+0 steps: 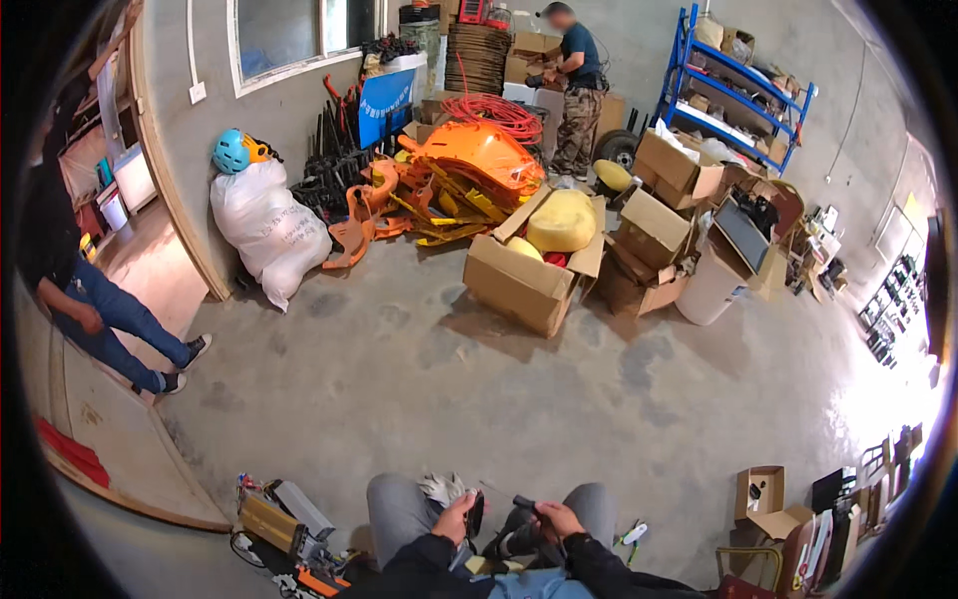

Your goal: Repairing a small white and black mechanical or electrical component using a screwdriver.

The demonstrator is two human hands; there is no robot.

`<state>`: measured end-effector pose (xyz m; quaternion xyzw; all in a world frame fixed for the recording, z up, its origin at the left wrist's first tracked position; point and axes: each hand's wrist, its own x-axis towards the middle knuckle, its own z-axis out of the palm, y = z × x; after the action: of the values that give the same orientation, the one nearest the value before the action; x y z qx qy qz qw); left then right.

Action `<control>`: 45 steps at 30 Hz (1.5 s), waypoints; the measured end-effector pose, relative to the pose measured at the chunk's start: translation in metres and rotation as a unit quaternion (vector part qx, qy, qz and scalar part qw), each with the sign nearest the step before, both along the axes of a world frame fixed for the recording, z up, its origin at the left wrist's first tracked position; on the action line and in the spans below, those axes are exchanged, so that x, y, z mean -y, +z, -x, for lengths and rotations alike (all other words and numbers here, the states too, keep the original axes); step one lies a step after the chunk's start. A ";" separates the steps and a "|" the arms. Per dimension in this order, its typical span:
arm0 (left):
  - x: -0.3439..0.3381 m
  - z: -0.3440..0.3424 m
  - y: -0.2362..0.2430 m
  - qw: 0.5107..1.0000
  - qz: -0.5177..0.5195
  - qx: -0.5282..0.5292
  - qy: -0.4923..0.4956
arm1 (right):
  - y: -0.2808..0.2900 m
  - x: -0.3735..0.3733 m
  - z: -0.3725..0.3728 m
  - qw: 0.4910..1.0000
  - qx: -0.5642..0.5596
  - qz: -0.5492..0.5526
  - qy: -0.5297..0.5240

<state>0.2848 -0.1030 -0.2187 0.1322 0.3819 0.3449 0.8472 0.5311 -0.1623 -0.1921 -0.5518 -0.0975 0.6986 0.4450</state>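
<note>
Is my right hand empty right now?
No, the right hand holds a small dark piece, its end pointing toward the left hand.

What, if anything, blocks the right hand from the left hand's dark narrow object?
Nothing visible: an open gap separates the small black elongated object in the right hand from the dark narrow object in the left hand. Materials are unclear.

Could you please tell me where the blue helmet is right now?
In the head view, the blue helmet sits at upper left, atop the stuffed white sack, below the window.
</note>
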 end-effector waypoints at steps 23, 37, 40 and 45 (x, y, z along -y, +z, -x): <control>-0.009 0.017 -0.016 0.998 -0.040 0.003 0.044 | 0.005 0.019 -0.033 0.992 0.061 -0.111 0.014; -0.011 0.017 -0.015 0.995 -0.087 -0.003 0.049 | 0.006 0.025 -0.038 0.986 0.055 -0.155 0.023; -0.013 0.018 -0.013 0.994 -0.096 -0.009 0.046 | 0.007 0.023 -0.037 0.985 0.070 -0.157 0.023; -0.013 0.020 -0.012 0.991 -0.119 -0.022 0.049 | 0.021 0.022 -0.025 0.987 0.070 -0.143 0.015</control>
<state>0.2646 -0.0902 -0.2311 0.2212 0.3627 0.4258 0.7989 0.5561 -0.1841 -0.1708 -0.5284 -0.2357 0.6436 0.5010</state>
